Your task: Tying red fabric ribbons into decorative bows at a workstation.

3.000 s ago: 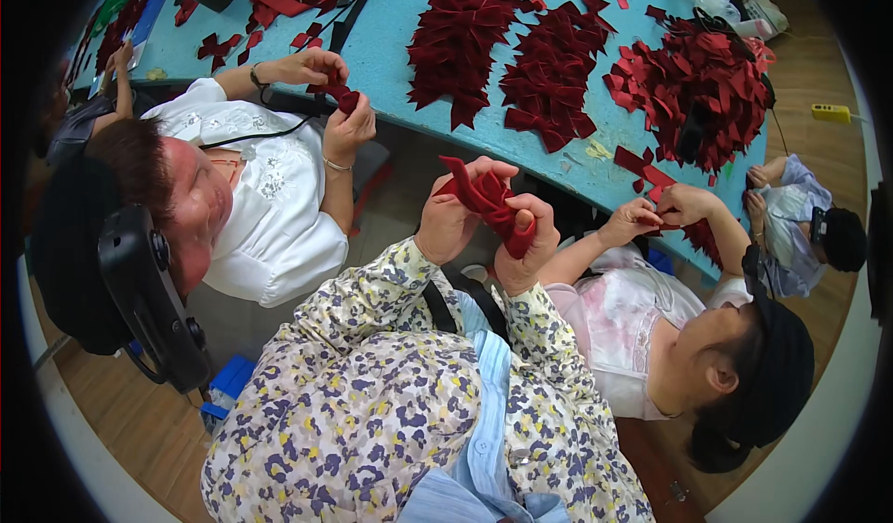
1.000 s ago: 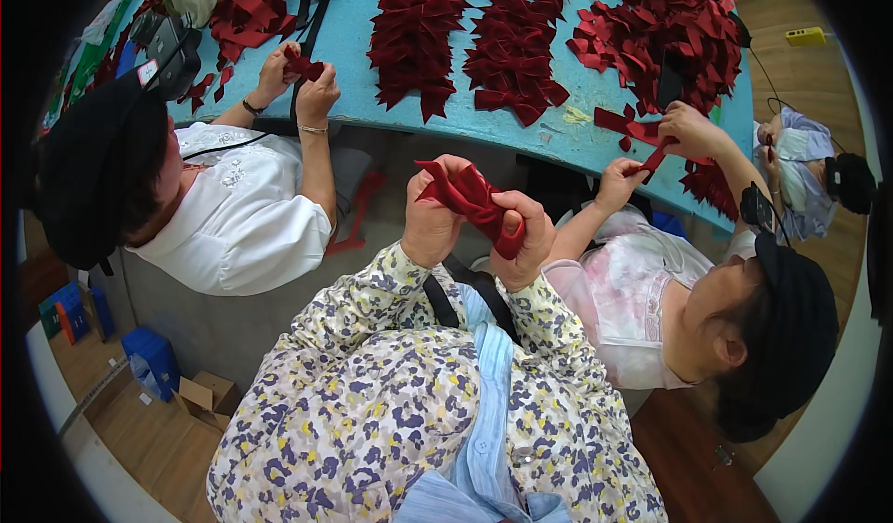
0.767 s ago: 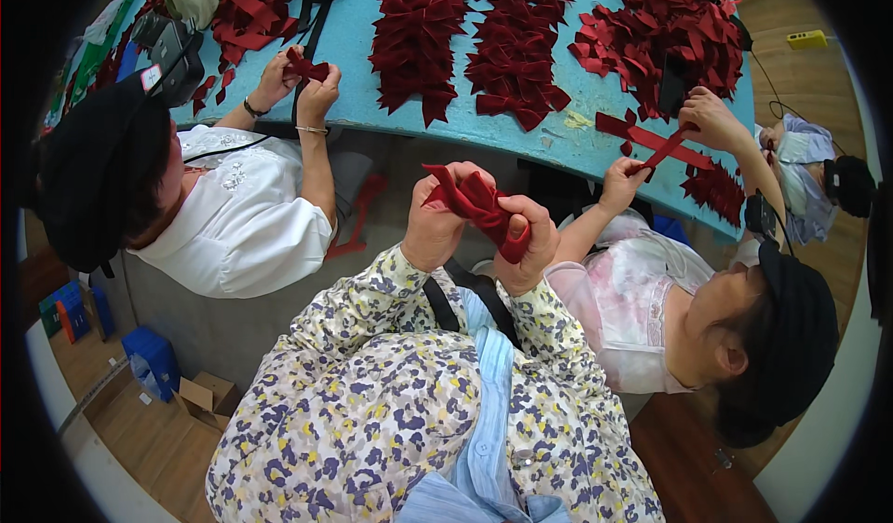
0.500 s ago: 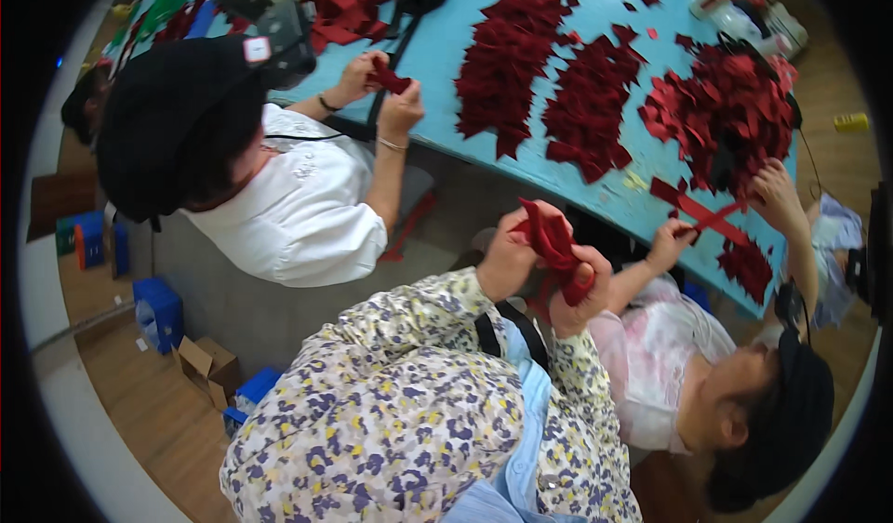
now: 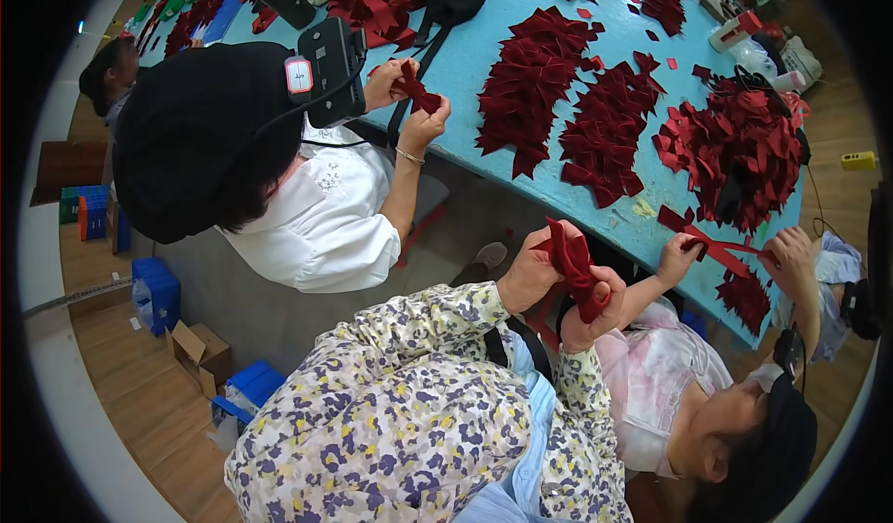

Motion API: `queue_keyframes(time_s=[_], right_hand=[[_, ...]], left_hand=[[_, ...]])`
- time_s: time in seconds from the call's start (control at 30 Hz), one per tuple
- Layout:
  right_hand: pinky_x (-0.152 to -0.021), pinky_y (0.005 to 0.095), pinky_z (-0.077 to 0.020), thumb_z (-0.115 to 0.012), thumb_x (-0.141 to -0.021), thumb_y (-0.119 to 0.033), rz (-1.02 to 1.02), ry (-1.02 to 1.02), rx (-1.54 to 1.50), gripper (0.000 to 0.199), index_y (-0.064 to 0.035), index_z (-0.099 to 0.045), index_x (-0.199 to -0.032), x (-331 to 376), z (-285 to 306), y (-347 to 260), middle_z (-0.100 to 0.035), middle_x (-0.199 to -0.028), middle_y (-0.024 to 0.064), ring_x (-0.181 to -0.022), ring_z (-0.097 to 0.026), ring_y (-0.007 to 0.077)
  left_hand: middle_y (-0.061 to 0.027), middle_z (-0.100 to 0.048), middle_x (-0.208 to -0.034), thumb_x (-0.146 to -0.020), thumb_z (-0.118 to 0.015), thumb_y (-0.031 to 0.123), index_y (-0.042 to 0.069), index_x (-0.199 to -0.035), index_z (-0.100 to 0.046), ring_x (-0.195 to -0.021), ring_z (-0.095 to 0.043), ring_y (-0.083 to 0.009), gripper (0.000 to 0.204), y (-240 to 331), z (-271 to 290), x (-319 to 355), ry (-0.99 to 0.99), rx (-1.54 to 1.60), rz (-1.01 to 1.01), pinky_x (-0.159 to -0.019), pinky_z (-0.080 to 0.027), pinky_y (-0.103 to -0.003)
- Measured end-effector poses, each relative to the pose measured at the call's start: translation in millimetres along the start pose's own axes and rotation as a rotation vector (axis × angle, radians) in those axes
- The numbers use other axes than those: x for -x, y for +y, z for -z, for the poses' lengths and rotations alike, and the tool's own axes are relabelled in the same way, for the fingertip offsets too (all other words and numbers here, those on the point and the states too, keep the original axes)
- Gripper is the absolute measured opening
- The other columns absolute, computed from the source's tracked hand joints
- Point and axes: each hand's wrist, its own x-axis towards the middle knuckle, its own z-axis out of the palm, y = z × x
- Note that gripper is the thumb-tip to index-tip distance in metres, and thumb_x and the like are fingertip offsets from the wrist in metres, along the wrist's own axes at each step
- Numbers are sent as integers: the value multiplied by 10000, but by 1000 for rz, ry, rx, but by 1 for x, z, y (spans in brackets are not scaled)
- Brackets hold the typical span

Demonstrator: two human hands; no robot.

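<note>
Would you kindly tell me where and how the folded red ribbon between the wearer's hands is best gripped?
I'd pinch the upper pointed tail of the folded red ribbon, probably coming from the side of the blue table. That tip sticks up free, while the left hand holds the ribbon's left side and the right hand pinches its lower end.

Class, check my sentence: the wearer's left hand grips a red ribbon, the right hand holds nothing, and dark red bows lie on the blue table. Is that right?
The right hand is not empty: in the head view it grips the red ribbon together with the left hand. Dark red bows do lie on the blue table.
</note>
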Motion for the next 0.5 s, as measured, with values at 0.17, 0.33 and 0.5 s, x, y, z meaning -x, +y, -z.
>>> queue_keyframes(time_s=[0.17, 0.33, 0.5], right_hand=[[-641, 255, -456, -427, -984, -307, -38, 29, -7, 327, -12, -568, -975, 4, 1, 6, -609, -792, 87, -699, -575, 138], [-634, 251, -450, -426, -985, -311, -89, 20, -53, 334, -9, -567, -975, 9, 1, 10, -606, -804, 79, -705, -565, 128], [-664, 247, -452, -426, -986, -308, -101, 35, -56, 338, 0, -565, -970, 15, 4, 15, -600, -835, 80, -744, -565, 130]], left_hand=[[-21, -588, -955, -793, -630, -31, 37, -1004, -529, -903, -578, -102, 244, 2, 1, -1, -20, -22, -12, -823, -486, -248], [-30, -585, -943, -781, -597, -87, 26, -978, -536, -902, -577, -104, 235, -8, 4, 0, 19, -157, -58, -825, -481, -249], [-11, -569, -894, -780, -603, -71, 31, -950, -553, -836, -548, -90, 205, -14, 4, -2, -5, -115, -145, -777, -458, -237]])
